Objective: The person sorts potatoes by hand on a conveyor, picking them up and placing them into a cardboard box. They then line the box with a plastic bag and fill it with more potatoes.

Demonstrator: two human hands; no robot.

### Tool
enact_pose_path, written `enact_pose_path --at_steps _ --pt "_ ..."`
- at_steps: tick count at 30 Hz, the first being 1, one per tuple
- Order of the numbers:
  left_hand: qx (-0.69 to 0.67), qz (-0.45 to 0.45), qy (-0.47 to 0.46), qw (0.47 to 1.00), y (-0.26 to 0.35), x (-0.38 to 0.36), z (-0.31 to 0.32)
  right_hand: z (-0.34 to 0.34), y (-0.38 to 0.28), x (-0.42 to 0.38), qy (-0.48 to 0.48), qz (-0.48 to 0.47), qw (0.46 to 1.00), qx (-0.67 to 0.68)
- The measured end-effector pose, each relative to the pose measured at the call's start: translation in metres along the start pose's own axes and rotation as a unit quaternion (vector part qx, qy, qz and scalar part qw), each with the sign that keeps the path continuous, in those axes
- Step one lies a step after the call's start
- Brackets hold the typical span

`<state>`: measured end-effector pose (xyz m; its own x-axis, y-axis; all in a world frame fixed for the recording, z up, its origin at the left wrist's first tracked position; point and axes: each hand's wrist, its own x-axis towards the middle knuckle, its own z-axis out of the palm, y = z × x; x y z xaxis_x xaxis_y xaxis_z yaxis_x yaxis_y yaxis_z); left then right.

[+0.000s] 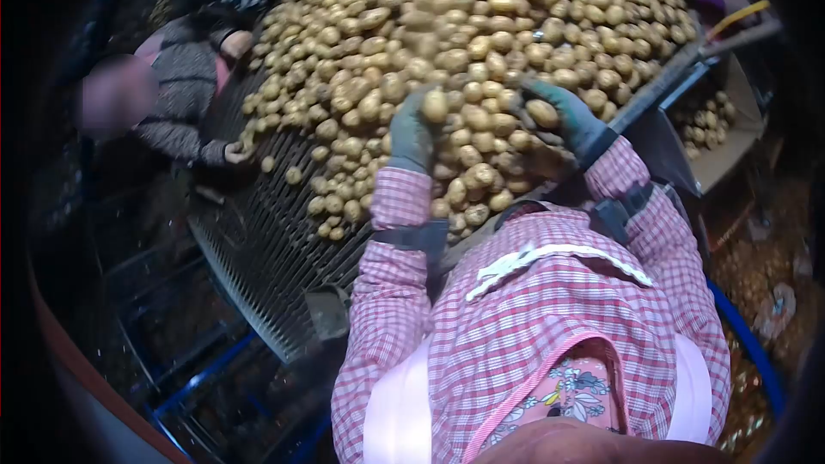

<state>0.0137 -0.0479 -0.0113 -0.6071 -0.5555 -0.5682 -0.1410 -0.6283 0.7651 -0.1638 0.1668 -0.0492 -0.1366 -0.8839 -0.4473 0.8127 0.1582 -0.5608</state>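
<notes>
While potatoes [481,43] lie heaped across the slatted desk [258,215], the gloved left hand [414,133] has its grip closed on one potato [435,106] over the near part of the heap. The gloved right hand [574,119] curls narrowly around another potato [542,113]. Off to the right, an open box [726,159] holds a smaller pile [707,125]; at left, a co-worker's hand [236,153] is at the heap's edge.

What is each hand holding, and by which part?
Green-gloved left hand: oval yellow potato, by its left side. Right hand: another potato, by its right side; finger contacts unclear.
</notes>
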Motion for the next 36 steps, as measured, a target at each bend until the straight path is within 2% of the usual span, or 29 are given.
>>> enact_pose_path --at_steps 1,3,4,7,10,13,14,15,16,17,18,19,21,22,23,25,26,27,30,32,34,36 --pt "0.023 -0.005 0.035 0.999 -0.009 0.002 -0.012 0.018 -0.001 -0.007 0.044 0.004 0.999 0.01" --pt "0.143 0.126 -0.002 0.982 -0.022 0.003 -0.048 0.006 0.014 0.004 0.068 -0.014 0.998 0.009" --pt "0.339 0.287 -0.003 0.896 -0.021 0.002 -0.071 0.003 0.018 0.005 0.055 -0.02 0.998 0.005" --pt "0.308 0.173 0.16 0.922 0.005 -0.01 -0.108 -0.011 0.02 -0.001 -0.035 0.003 0.999 -0.031" --pt "0.505 0.25 0.258 0.785 0.038 -0.006 -0.125 0.015 0.009 -0.014 -0.047 0.031 0.998 -0.01" --pt "0.668 0.398 0.185 0.601 0.035 0.029 -0.133 0.037 0.017 -0.004 0.019 0.053 0.997 0.059" --pt "0.625 0.401 0.183 0.644 0.029 0.045 -0.129 0.045 0.014 -0.006 0.004 0.034 0.998 0.06" --pt "0.513 0.331 0.172 0.773 0.034 0.047 -0.123 0.05 0.015 -0.003 0.008 0.017 0.999 0.027" --pt "0.383 0.249 0.151 0.877 0.043 0.047 -0.109 0.051 0.018 0.002 0.015 -0.001 1.0 -0.004" --pt "0.243 0.156 0.123 0.95 0.052 0.049 -0.097 0.048 0.02 0.006 0.023 -0.02 0.999 -0.035" --pt "0.111 0.101 0.068 0.986 0.06 0.046 -0.097 0.04 0.024 0.012 -0.026 -0.058 0.996 -0.059" --pt "0.053 0.071 0.001 0.996 0.06 0.047 -0.094 0.046 0.021 0.008 -0.039 -0.044 0.998 -0.025" --pt "0.007 0.07 -0.067 0.995 0.054 0.032 -0.078 0.063 0.01 -0.001 -0.036 -0.05 0.998 -0.031" --pt "0.018 0.077 -0.076 0.994 0.048 0.028 -0.064 0.079 0.006 -0.001 0.028 -0.026 0.999 -0.006" --pt "0.029 0.084 -0.086 0.992 0.041 0.023 -0.049 0.07 0.007 0.003 0.017 0.036 0.999 0.019" --pt "0.124 0.068 -0.053 0.989 0.037 -0.006 -0.012 0.067 0.016 0.009 0.086 -0.009 0.996 -0.032" --pt "0.137 0.08 -0.051 0.986 0.031 -0.008 -0.008 0.06 0.018 0.01 0.101 0.071 0.992 0.007" --pt "0.151 0.094 -0.048 0.983 0.029 -0.009 -0.006 0.048 0.024 0.007 0.078 0.08 0.991 0.072" --pt "0.178 0.084 -0.019 0.98 0.029 -0.008 -0.014 0.018 0.035 -0.001 0.002 -0.043 0.997 -0.067" --pt "0.194 0.099 -0.023 0.976 0.022 -0.007 -0.017 0.01 0.035 -0.003 -0.006 -0.106 0.981 -0.165" --pt "0.224 0.14 -0.048 0.963 0.014 -0.003 -0.015 0.001 0.044 0.006 0.029 -0.197 0.945 -0.26" --pt "0.216 0.139 -0.052 0.965 0.009 0.002 -0.011 -0.016 0.043 0.013 0.065 -0.283 0.883 -0.368"
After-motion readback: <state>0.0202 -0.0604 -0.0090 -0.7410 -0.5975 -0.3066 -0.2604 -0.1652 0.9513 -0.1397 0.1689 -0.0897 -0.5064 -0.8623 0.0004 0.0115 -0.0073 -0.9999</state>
